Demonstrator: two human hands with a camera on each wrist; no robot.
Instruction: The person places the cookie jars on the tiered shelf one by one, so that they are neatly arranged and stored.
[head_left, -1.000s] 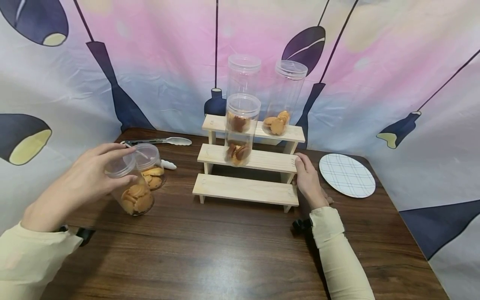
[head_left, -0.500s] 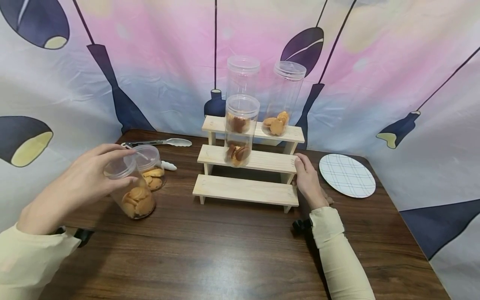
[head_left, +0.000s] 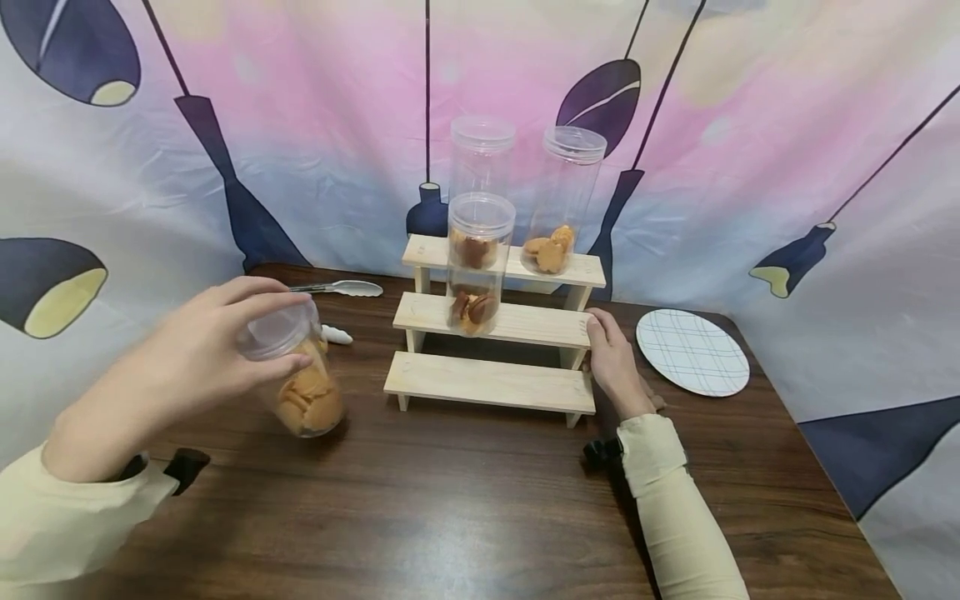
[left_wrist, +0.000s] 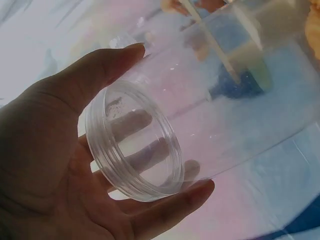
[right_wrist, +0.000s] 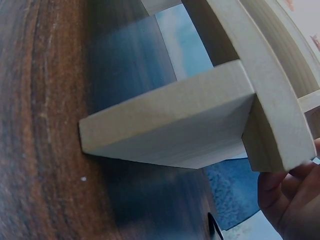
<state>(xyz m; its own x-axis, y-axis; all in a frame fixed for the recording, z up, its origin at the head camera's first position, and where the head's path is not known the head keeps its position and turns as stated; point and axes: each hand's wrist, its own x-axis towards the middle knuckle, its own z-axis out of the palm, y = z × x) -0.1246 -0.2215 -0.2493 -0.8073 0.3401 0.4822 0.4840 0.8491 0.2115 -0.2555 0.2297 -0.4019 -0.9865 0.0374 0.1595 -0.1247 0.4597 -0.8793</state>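
My left hand (head_left: 191,342) grips a clear plastic jar (head_left: 310,400) with light brown cookies at its bottom. The jar leans, its base to the right and close over the table. In the left wrist view, thumb and fingers wrap round the lid end of this jar (left_wrist: 225,125). My right hand (head_left: 617,367) holds the right end of the middle step of a three-step wooden rack (head_left: 491,379); in the right wrist view, fingers (right_wrist: 295,200) curl at the board's end. One clear jar (head_left: 476,292) with brown cookies stands on the middle step.
Two more cookie jars stand on the top step, including the right one (head_left: 562,200). Tongs (head_left: 352,288) lie at the back left, near a white handle-like piece (head_left: 337,335). A white checked plate (head_left: 693,352) lies right of the rack. A printed cloth (head_left: 337,125) hangs behind.
My left hand has moved right with the jar, which now covers most of another cookie jar behind it. The right hand keeps its hold on the rack.
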